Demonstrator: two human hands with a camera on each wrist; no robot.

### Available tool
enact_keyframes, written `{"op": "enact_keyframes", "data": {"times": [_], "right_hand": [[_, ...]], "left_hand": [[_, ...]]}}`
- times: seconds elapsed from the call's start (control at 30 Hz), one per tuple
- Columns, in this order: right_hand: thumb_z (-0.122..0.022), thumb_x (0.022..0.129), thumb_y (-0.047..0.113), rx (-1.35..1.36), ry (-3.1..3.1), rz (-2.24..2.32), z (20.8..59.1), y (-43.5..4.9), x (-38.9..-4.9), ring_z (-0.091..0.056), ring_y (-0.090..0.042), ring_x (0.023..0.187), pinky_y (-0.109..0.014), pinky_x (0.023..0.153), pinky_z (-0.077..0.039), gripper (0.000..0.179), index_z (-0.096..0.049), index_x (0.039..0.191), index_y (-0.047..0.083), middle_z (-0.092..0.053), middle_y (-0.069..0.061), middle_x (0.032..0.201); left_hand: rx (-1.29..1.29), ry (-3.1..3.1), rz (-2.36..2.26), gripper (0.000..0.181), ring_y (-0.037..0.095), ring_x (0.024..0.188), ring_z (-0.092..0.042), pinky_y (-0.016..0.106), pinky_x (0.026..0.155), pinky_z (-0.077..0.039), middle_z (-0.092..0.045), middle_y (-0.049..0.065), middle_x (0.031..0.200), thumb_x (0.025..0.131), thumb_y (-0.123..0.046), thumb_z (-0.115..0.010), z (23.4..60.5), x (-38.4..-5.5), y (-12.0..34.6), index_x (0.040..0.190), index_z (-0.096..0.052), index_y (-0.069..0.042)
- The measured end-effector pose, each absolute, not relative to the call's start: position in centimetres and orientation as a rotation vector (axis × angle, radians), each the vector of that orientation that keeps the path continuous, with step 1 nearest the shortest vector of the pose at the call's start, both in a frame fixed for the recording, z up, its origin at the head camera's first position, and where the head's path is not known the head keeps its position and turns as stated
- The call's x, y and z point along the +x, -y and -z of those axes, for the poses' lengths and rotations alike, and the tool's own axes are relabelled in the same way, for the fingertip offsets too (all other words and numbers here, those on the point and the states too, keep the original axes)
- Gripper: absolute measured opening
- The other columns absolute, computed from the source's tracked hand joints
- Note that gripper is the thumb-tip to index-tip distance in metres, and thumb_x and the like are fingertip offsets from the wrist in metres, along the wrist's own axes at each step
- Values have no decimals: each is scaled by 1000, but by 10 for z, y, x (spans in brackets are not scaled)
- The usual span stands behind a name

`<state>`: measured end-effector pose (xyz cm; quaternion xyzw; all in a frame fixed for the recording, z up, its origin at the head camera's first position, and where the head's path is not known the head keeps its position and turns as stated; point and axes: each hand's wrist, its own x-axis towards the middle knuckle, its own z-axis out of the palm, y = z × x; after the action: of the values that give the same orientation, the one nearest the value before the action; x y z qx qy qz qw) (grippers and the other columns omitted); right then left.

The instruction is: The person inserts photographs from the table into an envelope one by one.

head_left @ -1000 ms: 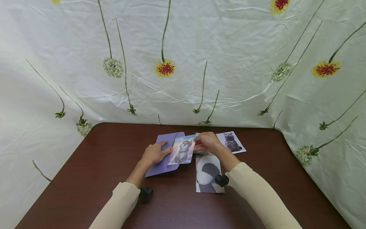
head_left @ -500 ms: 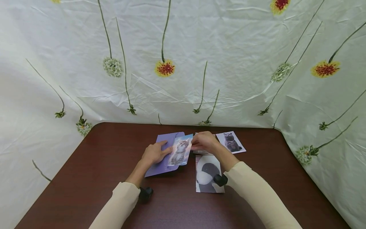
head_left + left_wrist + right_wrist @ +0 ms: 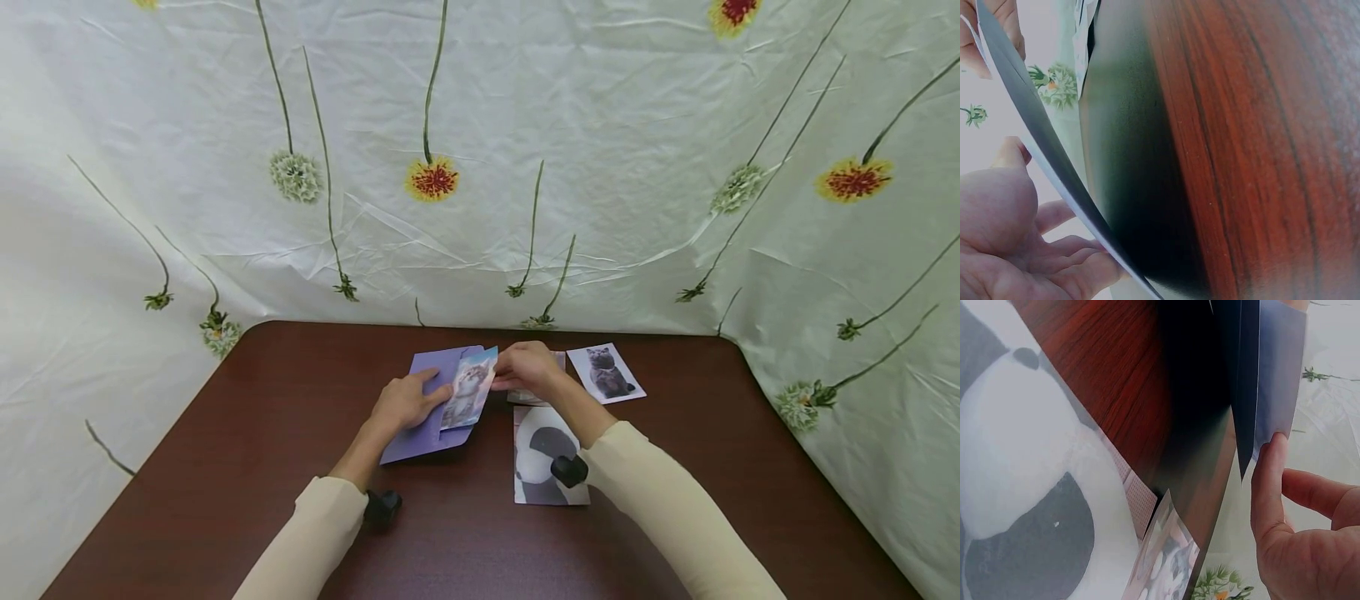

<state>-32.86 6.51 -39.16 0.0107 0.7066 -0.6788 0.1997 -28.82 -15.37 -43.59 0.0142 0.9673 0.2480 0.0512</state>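
My left hand (image 3: 403, 405) holds a purple envelope (image 3: 420, 443), tilted over the brown table, with the thumb across its front. In the left wrist view the envelope (image 3: 1063, 165) appears edge-on, its shaded underside raised off the tabletop. A kitten photo (image 3: 467, 392) sits partly inside the envelope's opening. My right hand (image 3: 528, 367) pinches the photo's right edge between thumb and fingers. The right wrist view shows those fingers (image 3: 1269, 481) at the pale back of the photo (image 3: 1280, 381). The photo's left part is hidden by the envelope and the left thumb.
A panda picture (image 3: 534, 458) lies on the table (image 3: 315, 392) below my right forearm. Behind the right hand is another picture (image 3: 528, 398), mostly covered. A grey cat picture (image 3: 609, 375) lies farther right. A flowered white cloth (image 3: 622, 167) hangs behind the table.
My right hand has moved left, taking the kitten photo deeper into the envelope, so less of the photo shows. The left hand and envelope have stayed in place.
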Motion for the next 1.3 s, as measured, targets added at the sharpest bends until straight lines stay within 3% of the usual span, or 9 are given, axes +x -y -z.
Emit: {"op": "enact_keyframes", "data": {"times": [0.43,0.83,1.3], "right_hand": [[-57,90,-13,22,-1985,1907,398,-49,-328,-70,-21,64,-40,75,-62,31,-56,120,-20,-64,-17,86],[-57,90,-11,28,-1996,1872,406,-41,-328,-71,-21,65,-40,76,-62,29,-59,118,-17,-67,-18,86],[-59,91,-8,26,-1984,1838,407,-38,-323,-74,-24,69,-38,74,-62,37,-55,127,-17,-68,-19,92]], "left_hand": [[43,-2946,-743,63,48,134,-51,58,107,-44,-56,26,144,102,-48,-55,436,-288,153,151,-49,-9],[31,-2938,-749,63,47,133,-52,58,106,-44,-57,26,144,101,-48,-55,435,-288,152,151,-49,-8],[12,-2931,-752,63,47,135,-51,59,106,-44,-55,25,146,101,-47,-56,436,-288,151,151,-49,-9]]}}
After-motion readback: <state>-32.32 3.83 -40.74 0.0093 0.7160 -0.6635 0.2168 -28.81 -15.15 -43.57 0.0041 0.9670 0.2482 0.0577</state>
